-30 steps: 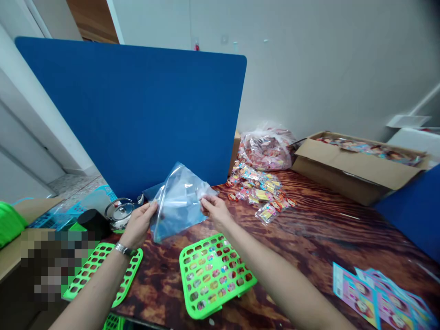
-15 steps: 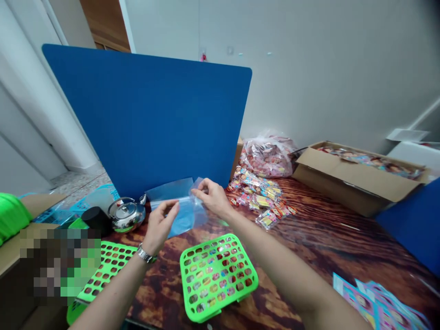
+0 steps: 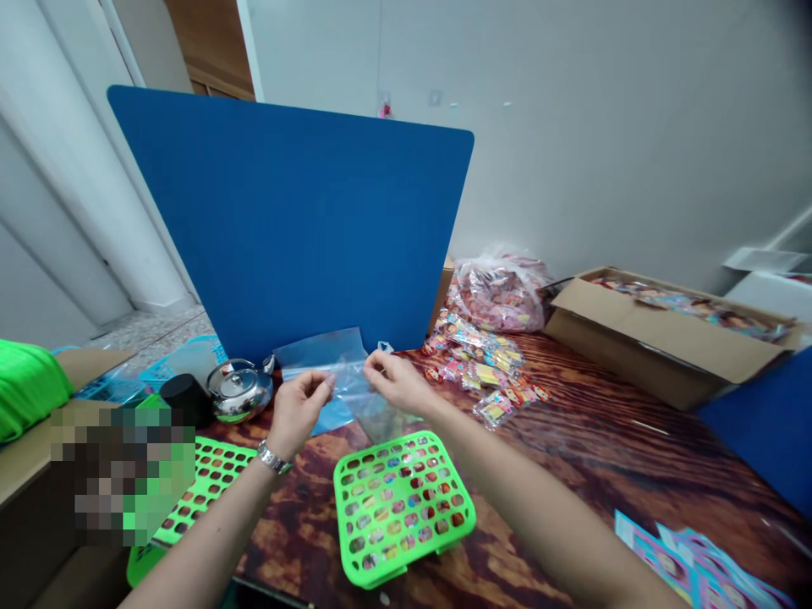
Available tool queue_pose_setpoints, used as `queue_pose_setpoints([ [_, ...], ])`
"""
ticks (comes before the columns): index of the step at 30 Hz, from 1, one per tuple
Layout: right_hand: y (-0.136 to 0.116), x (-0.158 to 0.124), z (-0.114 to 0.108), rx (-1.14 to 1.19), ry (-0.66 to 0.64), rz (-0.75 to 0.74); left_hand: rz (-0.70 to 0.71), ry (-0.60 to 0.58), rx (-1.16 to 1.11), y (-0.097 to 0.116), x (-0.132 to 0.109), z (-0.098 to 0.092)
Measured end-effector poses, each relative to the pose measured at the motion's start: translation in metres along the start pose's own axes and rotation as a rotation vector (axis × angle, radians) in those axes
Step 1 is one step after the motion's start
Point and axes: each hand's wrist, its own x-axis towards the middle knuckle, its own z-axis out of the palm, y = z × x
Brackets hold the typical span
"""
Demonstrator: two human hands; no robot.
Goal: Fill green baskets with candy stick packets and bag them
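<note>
In front of the blue board, my right hand (image 3: 398,382) pinches the edge of a clear plastic bag (image 3: 375,413). My left hand (image 3: 300,411), with a metal watch on its wrist, has thumb and forefinger closed at the bag's left side. More flat clear bags (image 3: 320,348) lie beneath and behind, against the foot of the board. Closer to me sits a closed green plastic basket (image 3: 406,505) with holes in its lid. Colourful small packets show through those holes.
A blue board (image 3: 304,220) stands behind my hands. Small packets (image 3: 485,364) are heaped to the right, before a full plastic bag (image 3: 498,292) and an open carton (image 3: 653,338). On the left stand a steel kettle (image 3: 241,391) and another green basket (image 3: 212,478). Printed cards (image 3: 704,562) lie front right.
The clear bag has come away from the flat bags, toward me. My right hand has lowered slightly with it, and my left fingers have closed from a wider gap.
</note>
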Motion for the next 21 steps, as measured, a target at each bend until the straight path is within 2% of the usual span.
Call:
queue_pose_setpoints([
  [3, -0.004, 0.001, -0.010, -0.309, 0.136, 0.032, 0.061, 0.009, 0.191, -0.002, -0.004, 0.000],
  [6, -0.013, 0.001, -0.017, -0.647, 0.115, -0.049, 0.104, -0.001, 0.346, 0.000, -0.010, -0.001],
  [8, -0.018, 0.000, -0.018, -0.749, 0.079, -0.106, 0.122, -0.004, 0.411, 0.003, -0.011, -0.003],
  [10, -0.022, 0.000, -0.016, -0.658, 0.080, -0.083, 0.126, 0.001, 0.443, 0.004, -0.009, -0.006],
  [12, -0.024, 0.000, -0.011, -0.415, 0.076, -0.025, 0.112, 0.009, 0.440, 0.005, -0.006, -0.006],
  [14, -0.024, 0.001, -0.003, -0.163, 0.061, -0.002, 0.090, 0.029, 0.407, 0.005, -0.003, -0.001],
  [16, -0.025, 0.001, 0.006, -0.006, 0.070, -0.012, 0.075, 0.061, 0.378, 0.004, -0.002, 0.007],
  [19, -0.028, -0.004, 0.015, 0.031, 0.086, -0.103, 0.062, 0.109, 0.398, 0.002, 0.000, 0.018],
  [21, -0.030, -0.011, 0.014, -0.076, 0.046, -0.211, 0.049, 0.121, 0.436, -0.001, 0.003, 0.017],
])
